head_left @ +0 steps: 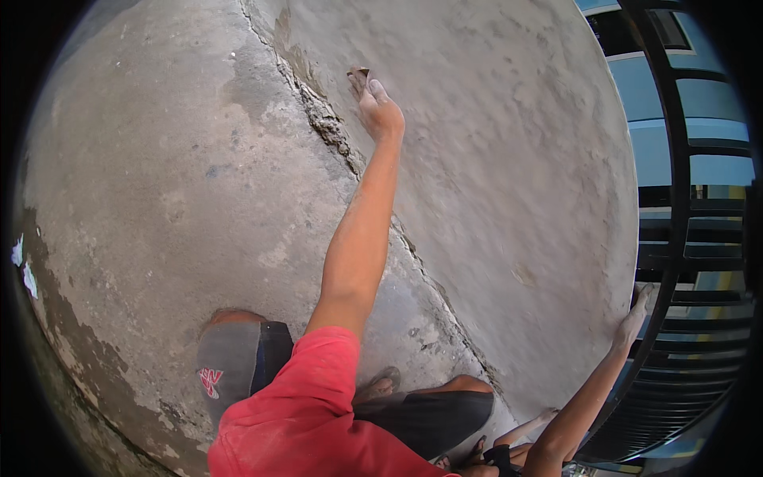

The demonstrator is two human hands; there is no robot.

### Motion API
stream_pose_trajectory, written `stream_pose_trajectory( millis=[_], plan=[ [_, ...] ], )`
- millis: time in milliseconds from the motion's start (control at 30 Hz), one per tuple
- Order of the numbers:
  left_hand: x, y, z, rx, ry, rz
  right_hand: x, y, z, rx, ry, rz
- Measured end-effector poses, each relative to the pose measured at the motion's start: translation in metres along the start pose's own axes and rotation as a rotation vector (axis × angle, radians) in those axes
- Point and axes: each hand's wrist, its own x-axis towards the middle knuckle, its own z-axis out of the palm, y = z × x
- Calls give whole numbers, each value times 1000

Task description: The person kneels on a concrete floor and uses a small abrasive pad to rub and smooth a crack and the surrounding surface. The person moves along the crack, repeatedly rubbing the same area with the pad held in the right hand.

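Note:
My left hand (375,107) is stretched out over the grey plastered surface (509,159), its fingers closed on a small, thin brown piece (360,73) too small to identify. A cracked, crumbly seam (326,123) runs just left of it, along the rougher concrete (151,199). At the right, my right hand (632,318) grips the outer edge of the plastered surface beside the black railing (675,222). My red sleeve and bent knees are low in view.
Another person's hand (548,415) and limbs show at the lower right. Beyond the railing is a pale blue building (652,87). A dark, stained edge (71,366) curves along the left, with white scraps (29,278).

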Motion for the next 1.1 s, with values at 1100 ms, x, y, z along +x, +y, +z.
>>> stream_pose_trajectory(
  millis=[1100],
  plan=[
    [-154,-95,-13,142,-35,115,0,6,-2,40,48,84]
  ],
)
